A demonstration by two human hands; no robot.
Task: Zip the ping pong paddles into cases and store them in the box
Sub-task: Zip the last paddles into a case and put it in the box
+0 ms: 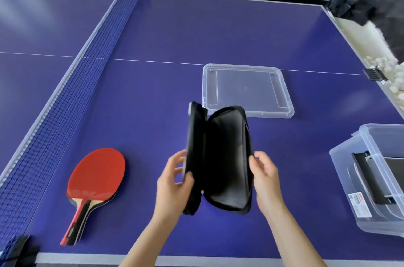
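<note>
An unzipped black paddle case [225, 157] is held upright above the table, spread like a book with its dark lining facing me. My left hand [175, 181] grips the left half, thumb inside the edge. My right hand [265, 177] pinches the right half's edge. The case looks empty inside. A red-faced paddle [96, 179] with a red and black handle lies flat on the table at the left, apart from both hands. A clear plastic box [341, 166] stands at the right edge with a dark case inside it.
The box's clear lid [284, 100] lies flat on the blue table [164, 37] behind the case. The net [72, 83] runs along the left. A trough of white balls [384, 68] and dark fabric sit at the far right. The table's near edge is just below my forearms.
</note>
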